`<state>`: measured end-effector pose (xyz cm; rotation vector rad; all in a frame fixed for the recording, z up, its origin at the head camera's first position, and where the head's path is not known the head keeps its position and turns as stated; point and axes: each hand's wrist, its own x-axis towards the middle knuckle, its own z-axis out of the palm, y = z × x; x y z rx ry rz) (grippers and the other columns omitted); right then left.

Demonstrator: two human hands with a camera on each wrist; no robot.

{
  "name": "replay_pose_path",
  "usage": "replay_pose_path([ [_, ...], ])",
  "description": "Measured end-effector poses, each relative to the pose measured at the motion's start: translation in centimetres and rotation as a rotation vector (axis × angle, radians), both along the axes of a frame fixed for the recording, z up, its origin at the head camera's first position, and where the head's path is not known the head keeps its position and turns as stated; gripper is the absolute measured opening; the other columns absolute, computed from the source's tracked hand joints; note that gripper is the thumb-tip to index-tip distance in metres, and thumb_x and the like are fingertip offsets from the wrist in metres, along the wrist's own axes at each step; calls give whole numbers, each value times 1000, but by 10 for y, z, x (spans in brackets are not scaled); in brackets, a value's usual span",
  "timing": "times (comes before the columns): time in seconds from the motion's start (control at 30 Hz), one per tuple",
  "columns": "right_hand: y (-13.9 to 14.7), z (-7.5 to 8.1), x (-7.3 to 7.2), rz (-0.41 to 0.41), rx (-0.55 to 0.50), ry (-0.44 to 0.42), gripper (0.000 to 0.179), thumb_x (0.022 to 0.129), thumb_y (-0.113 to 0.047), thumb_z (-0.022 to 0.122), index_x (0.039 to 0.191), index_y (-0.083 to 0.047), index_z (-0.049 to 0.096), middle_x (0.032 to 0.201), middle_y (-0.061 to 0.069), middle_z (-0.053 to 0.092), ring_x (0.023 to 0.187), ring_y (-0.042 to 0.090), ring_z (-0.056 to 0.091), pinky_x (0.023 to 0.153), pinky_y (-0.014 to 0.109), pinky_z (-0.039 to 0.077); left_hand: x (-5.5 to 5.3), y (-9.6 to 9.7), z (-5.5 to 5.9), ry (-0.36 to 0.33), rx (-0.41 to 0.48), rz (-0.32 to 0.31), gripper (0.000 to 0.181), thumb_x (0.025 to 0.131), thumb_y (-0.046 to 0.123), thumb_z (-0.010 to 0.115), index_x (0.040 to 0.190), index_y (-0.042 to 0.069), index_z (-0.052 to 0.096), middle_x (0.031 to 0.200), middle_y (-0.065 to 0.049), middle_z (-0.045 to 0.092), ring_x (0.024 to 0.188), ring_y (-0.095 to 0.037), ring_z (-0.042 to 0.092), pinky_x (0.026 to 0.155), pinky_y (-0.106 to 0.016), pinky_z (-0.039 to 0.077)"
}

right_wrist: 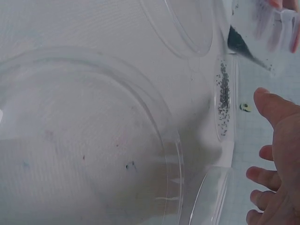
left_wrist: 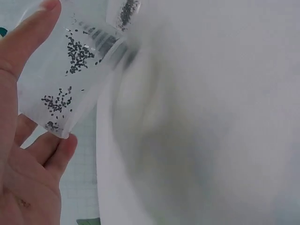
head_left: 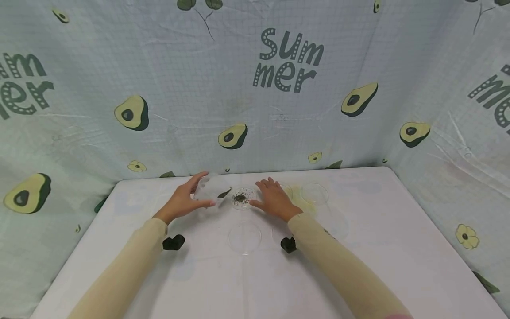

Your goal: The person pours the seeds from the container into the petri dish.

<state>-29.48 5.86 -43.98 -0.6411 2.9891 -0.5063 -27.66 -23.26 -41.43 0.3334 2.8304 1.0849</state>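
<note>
In the head view my left hand (head_left: 184,200) grips a clear plastic container (head_left: 208,189) between thumb and fingers, tilted to the right. Small dark seeds (left_wrist: 79,55) lie scattered inside it in the left wrist view, and dark seeds gather toward its lower side in the right wrist view. Just right of its mouth, a shallow clear dish (head_left: 251,199) sits on the table with a pile of dark seeds (head_left: 240,198). My right hand (head_left: 276,200) is at the dish's right side, thumb and fingers spread and holding nothing; whether it touches the rim I cannot tell.
A clear round dish or lid (head_left: 245,238) lies nearer me on the white table (head_left: 215,283). More clear round dishes (head_left: 314,193) stand to the right, partly behind the right arm, near a yellowish patch. A patterned cloth (head_left: 179,97) hangs behind the table.
</note>
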Motion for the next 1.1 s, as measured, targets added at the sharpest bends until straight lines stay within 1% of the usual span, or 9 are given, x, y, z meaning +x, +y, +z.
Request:
replay_pose_path([
  [0.07, 1, 1, 1, 2, -1, -4, 69, 93, -48, 59, 146, -7, 40, 152, 15, 39, 148, 36, 23, 122, 48, 17, 1, -4, -3, -7, 18, 3, 99, 73, 48, 81, 152, 32, 23, 157, -8, 34, 137, -45, 40, 108, -62, 36],
  [0.2, 1, 3, 4, 1, -12, -4, 67, 93, -46, 59, 145, -7, 41, 152, 15, 39, 148, 35, 23, 122, 47, 16, 3, -13, -7, -14, 27, -21, 100, 75, 45, 81, 154, 29, 21, 156, -9, 36, 137, -44, 40, 109, -57, 37],
  [0.47, -1, 8, 12, 13, -27, -24, 64, 95, -44, 58, 146, -9, 41, 154, 13, 36, 149, 32, 20, 123, 45, 13, 7, -29, -11, -110, 3, -50, 104, 78, 39, 80, 156, 20, 15, 160, -14, 23, 142, -46, 28, 111, -56, 35],
  [0.6, -1, 8, 15, 18, -33, -36, 62, 95, -43, 57, 146, -10, 41, 154, 12, 36, 150, 32, 19, 124, 45, 12, 11, -29, -14, -139, -13, -28, 110, 75, 41, 81, 157, 20, 11, 161, -16, 16, 141, -47, 28, 109, -59, 36],
  [0.67, -1, 7, 17, 25, -37, -39, 62, 95, -43, 57, 145, -10, 42, 154, 13, 37, 149, 32, 19, 123, 45, 13, 14, -25, -14, -111, -31, -6, 113, 73, 44, 83, 156, 19, 11, 160, -17, 16, 139, -45, 31, 108, -61, 36],
  [0.8, 0, 7, 20, 43, -45, -20, 59, 96, -42, 57, 143, -9, 45, 152, 13, 39, 149, 33, 21, 123, 46, 14, 17, -15, -13, 17, -92, 32, 117, 67, 50, 85, 155, 14, 15, 152, -21, 22, 135, -42, 35, 106, -64, 36],
  [0.9, 1, 7, 22, 51, -51, 2, 57, 96, -41, 58, 141, -8, 48, 151, 14, 41, 148, 35, 22, 123, 47, 15, 17, -9, -13, 81, -125, 68, 118, 65, 54, 84, 154, 15, 18, 146, -21, 27, 133, -40, 38, 106, -64, 36],
  [0.97, 1, 8, 23, 54, -50, 11, 56, 95, -41, 58, 139, -7, 49, 150, 14, 42, 148, 35, 23, 123, 47, 16, 17, -7, -14, 104, -134, 77, 115, 67, 54, 83, 154, 14, 19, 143, -21, 29, 132, -40, 39, 105, -63, 38],
  [1.1, 1, 7, 26, 63, -43, 21, 54, 95, -41, 58, 137, -8, 52, 150, 14, 42, 148, 35, 23, 122, 47, 17, 18, -8, -13, 126, -121, 66, 103, 74, 43, 81, 153, 11, 22, 140, -22, 34, 131, -39, 40, 104, -62, 38],
])
